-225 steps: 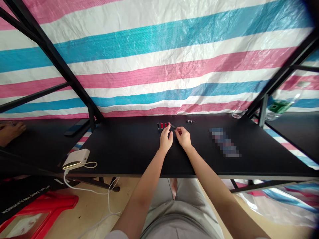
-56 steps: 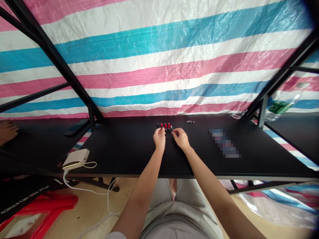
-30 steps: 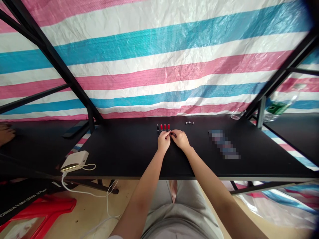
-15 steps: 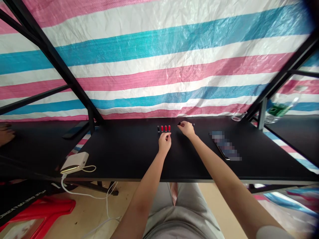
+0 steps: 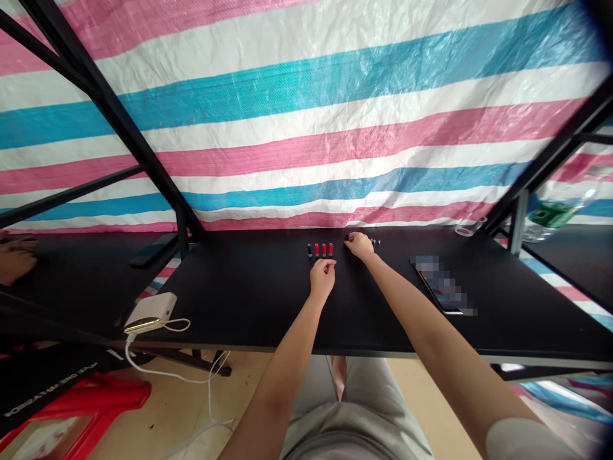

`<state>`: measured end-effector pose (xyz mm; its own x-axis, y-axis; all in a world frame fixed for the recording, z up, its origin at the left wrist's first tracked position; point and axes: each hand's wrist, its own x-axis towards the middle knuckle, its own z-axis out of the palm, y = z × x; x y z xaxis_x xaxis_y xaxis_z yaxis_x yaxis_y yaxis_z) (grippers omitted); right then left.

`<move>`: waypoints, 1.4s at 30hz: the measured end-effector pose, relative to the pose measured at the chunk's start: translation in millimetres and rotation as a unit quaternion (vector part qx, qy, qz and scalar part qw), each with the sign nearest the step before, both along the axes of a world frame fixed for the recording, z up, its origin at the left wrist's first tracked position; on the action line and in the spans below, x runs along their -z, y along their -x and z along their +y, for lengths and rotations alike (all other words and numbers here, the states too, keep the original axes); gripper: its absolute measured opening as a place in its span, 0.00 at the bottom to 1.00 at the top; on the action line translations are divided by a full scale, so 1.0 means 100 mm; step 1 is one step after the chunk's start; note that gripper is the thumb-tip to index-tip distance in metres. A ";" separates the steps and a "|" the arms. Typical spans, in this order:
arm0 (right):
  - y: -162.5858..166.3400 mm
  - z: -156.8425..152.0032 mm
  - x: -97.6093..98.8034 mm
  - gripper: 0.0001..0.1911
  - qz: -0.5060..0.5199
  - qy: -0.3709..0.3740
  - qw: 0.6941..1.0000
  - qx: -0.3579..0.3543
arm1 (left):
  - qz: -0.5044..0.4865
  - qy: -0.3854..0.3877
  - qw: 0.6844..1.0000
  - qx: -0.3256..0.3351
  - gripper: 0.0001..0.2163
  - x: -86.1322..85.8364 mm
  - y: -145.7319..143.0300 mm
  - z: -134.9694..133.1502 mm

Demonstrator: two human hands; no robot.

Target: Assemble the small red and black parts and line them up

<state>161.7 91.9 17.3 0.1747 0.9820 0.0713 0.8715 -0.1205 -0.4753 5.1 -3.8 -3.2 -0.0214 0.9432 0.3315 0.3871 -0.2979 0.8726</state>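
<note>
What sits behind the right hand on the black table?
Past the right hand, a few small shiny pieces peek out, with the striped sheet farther back. Anything else directly behind the hand is covered.

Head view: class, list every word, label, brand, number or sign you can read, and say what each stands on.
"DREAM", most likely, in white letters on the black item at lower left; the words around it are too blurred to read.
Green label on the clear bottle: too blurred to read.
Phone: pixelated, unreadable.
Row of small red and black pieces: too small to tell.
</note>
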 end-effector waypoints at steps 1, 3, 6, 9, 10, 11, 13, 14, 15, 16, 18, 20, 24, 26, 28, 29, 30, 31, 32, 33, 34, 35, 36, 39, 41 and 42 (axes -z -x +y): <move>0.00 0.01 0.01 0.08 -0.002 0.001 1.000 0.001 | 0.002 0.000 1.000 0.000 0.09 0.00 0.00 0.00; -0.01 0.02 0.04 0.08 -0.005 0.003 1.000 0.001 | 0.005 0.000 1.000 0.000 0.09 0.01 0.00 0.00; -0.01 0.02 0.08 0.09 -0.001 0.010 1.000 0.003 | 0.007 -0.002 1.000 0.001 0.09 0.02 0.00 0.01; -0.01 0.01 0.12 0.10 0.009 0.012 1.000 0.011 | 0.007 -0.004 1.000 -0.001 0.09 0.02 0.00 0.01; 0.00 0.01 0.13 0.10 0.012 0.012 1.000 0.015 | 0.008 -0.006 1.000 0.000 0.09 0.02 0.00 0.01; 0.00 0.02 0.13 0.11 0.016 0.013 1.000 0.018 | 0.009 -0.007 1.000 0.000 0.09 0.02 0.00 0.00; 0.01 0.02 0.14 0.11 0.023 0.017 0.999 0.023 | 0.010 -0.008 1.000 -0.001 0.09 0.01 0.00 0.00; 0.01 0.02 0.14 0.10 0.027 0.019 0.999 0.025 | 0.010 -0.007 1.000 -0.002 0.09 0.01 -0.01 0.00; 0.01 0.03 0.15 0.10 0.030 0.022 0.999 0.027 | 0.010 -0.006 1.000 -0.003 0.09 0.01 -0.01 0.00; 0.02 0.03 0.15 0.11 0.032 0.024 0.999 0.030 | 0.011 -0.006 1.000 -0.005 0.09 0.01 -0.01 0.00; 0.02 0.03 0.17 0.11 0.036 0.027 0.998 0.038 | 0.013 -0.007 1.000 -0.006 0.09 0.01 -0.01 0.00; 0.02 0.03 0.18 0.11 0.041 0.026 0.998 0.047 | 0.016 -0.010 1.000 -0.005 0.09 0.02 -0.01 0.00; 0.04 0.02 0.22 0.11 0.054 0.012 0.997 0.060 | 0.019 -0.012 1.000 -0.004 0.08 0.02 -0.01 0.01; 0.05 -0.01 0.24 0.12 0.061 -0.007 0.996 0.066 | 0.021 -0.011 1.000 -0.005 0.08 0.01 -0.01 0.00; 0.06 -0.06 0.26 0.14 0.069 -0.041 0.995 0.065 | 0.021 -0.014 1.000 -0.006 0.08 0.01 0.00 0.00; 0.07 -0.10 0.27 0.15 0.074 -0.062 0.993 0.061 | 0.023 -0.017 1.000 -0.005 0.08 0.01 0.00 0.00; 0.07 -0.15 0.28 0.15 0.082 -0.083 0.992 0.056 | 0.025 -0.020 0.999 -0.004 0.08 0.01 0.00 0.00; 0.07 -0.20 0.28 0.16 0.094 -0.103 0.989 0.053 | 0.028 -0.022 0.999 -0.003 0.09 0.00 0.00 -0.01; 0.08 -0.27 0.29 0.16 0.111 -0.120 0.985 0.053 | 0.032 -0.022 0.999 -0.002 0.09 0.00 0.00 -0.01; 0.09 -0.33 0.29 0.16 0.135 -0.132 0.980 0.059 | 0.037 -0.020 0.999 -0.002 0.09 0.00 0.00 -0.01; 0.10 -0.40 0.29 0.16 0.165 -0.143 0.974 0.067 | 0.043 -0.016 0.999 -0.003 0.09 0.00 0.00 -0.02; 0.12 -0.48 0.28 0.16 0.199 -0.153 0.966 0.070 | 0.050 -0.011 0.999 -0.004 0.10 0.00 -0.01 -0.02; 0.14 -0.55 0.28 0.16 0.232 -0.162 0.956 0.071 | 0.060 -0.008 0.998 -0.005 0.12 -0.01 -0.02 -0.03; 0.21 -0.75 0.28 0.16 0.315 -0.188 0.928 0.066 | 0.111 -0.021 0.994 -0.003 0.19 -0.04 -0.05 -0.06; 0.24 -0.85 0.29 0.16 0.350 -0.195 0.914 0.058 | 0.152 -0.038 0.988 -0.001 0.23 -0.07 -0.08 -0.07; 0.25 -0.89 0.30 0.16 0.362 -0.197 0.909 0.055 | 0.169 -0.043 0.985 0.000 0.25 -0.09 -0.10 -0.06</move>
<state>136.4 2.8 -12.3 0.4123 0.8787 0.2407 0.3049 0.1159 -0.9453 15.0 -10.3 5.9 0.1040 0.9115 0.3979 0.6507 -0.3649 0.6659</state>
